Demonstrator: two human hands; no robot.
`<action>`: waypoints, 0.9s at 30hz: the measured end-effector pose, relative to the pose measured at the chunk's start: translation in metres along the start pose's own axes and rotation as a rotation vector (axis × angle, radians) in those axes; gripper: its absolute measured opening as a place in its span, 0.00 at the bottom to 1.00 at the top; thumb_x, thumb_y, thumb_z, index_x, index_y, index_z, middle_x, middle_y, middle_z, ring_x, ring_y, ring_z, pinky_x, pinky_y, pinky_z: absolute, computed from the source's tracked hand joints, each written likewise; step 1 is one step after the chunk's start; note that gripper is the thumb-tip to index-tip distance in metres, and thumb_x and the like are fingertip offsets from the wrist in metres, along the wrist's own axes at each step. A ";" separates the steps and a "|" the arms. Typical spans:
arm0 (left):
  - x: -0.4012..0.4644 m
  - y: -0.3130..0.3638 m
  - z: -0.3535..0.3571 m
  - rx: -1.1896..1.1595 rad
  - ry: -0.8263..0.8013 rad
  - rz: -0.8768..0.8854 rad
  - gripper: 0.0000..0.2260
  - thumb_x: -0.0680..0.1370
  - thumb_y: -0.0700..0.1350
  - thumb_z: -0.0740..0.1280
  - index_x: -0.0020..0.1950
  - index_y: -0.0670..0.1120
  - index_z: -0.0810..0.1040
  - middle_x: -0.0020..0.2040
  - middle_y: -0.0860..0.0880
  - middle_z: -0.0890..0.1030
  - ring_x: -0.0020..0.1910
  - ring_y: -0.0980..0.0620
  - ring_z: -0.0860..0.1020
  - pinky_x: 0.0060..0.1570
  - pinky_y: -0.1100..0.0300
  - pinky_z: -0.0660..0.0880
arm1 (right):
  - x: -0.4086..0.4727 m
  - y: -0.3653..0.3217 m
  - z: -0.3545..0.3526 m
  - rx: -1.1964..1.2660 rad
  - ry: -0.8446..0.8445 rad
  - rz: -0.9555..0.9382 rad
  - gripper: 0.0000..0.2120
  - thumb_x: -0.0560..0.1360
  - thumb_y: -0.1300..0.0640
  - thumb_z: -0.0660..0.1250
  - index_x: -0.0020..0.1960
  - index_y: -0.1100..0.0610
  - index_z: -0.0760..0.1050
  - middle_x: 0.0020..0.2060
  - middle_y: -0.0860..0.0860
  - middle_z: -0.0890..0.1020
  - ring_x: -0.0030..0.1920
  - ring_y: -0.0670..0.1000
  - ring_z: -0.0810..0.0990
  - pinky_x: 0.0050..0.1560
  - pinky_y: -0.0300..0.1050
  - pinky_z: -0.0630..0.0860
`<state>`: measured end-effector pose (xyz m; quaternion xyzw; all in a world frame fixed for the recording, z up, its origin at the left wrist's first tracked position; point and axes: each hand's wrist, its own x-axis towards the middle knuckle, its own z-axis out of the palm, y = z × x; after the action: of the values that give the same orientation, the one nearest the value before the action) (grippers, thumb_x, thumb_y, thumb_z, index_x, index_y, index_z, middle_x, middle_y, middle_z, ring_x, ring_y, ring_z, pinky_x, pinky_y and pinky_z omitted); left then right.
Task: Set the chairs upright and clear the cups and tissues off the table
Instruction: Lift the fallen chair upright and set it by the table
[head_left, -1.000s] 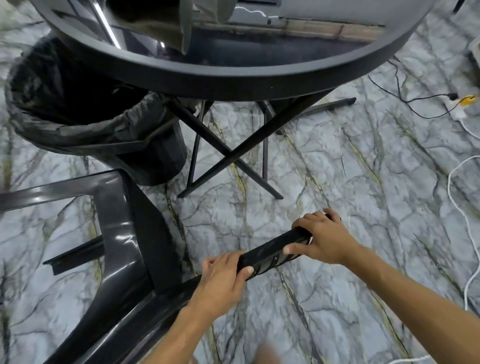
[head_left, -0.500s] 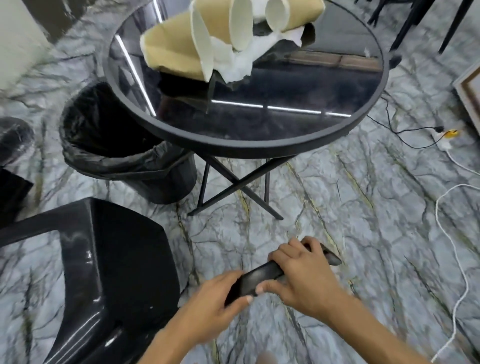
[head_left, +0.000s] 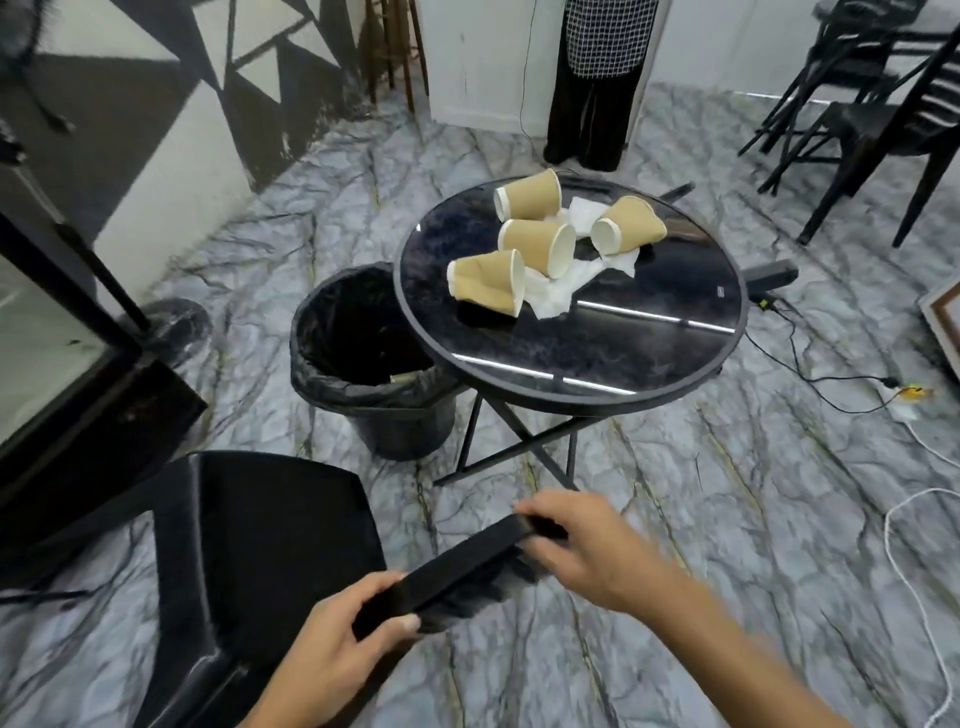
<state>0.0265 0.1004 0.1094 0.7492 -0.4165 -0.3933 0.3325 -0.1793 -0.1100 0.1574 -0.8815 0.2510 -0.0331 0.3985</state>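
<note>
Black plastic fills my head view at seven o'clock: the chair (head_left: 249, 561), its top rail running across the bottom centre. My left hand (head_left: 332, 654) grips the rail's near end, fingers and thumb curled round it; my right hand (head_left: 587, 551), blurred, curls over the far end. Up at one o'clock sits the round table (head_left: 597, 353), carrying four tipped paper cups (head_left: 488, 283) on crumpled tissues (head_left: 566, 280). A lined bin (head_left: 363, 364) stands touching the table's nine o'clock edge.
</note>
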 end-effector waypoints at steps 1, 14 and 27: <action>-0.012 0.003 -0.010 -0.006 -0.006 -0.004 0.17 0.74 0.47 0.75 0.55 0.68 0.78 0.49 0.60 0.86 0.50 0.62 0.83 0.52 0.65 0.77 | 0.001 -0.013 0.004 -0.004 -0.025 -0.024 0.07 0.76 0.50 0.63 0.46 0.53 0.77 0.40 0.47 0.78 0.42 0.46 0.75 0.42 0.47 0.74; -0.136 0.015 -0.137 -0.007 0.107 0.101 0.12 0.78 0.47 0.71 0.58 0.62 0.80 0.53 0.55 0.86 0.53 0.56 0.83 0.59 0.52 0.77 | 0.023 -0.215 0.056 -0.118 -0.227 -0.315 0.14 0.77 0.42 0.68 0.42 0.52 0.76 0.35 0.50 0.79 0.35 0.49 0.76 0.36 0.45 0.72; -0.261 -0.025 -0.235 -0.257 0.292 -0.069 0.15 0.72 0.63 0.70 0.54 0.57 0.84 0.55 0.56 0.86 0.54 0.61 0.83 0.48 0.72 0.77 | -0.023 -0.192 0.097 -0.003 -0.111 -0.265 0.22 0.77 0.32 0.62 0.49 0.51 0.80 0.38 0.48 0.79 0.40 0.49 0.76 0.42 0.50 0.74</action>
<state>0.1497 0.3827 0.2804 0.7637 -0.2841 -0.3415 0.4685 -0.0948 0.0744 0.2329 -0.9080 0.1098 -0.0364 0.4027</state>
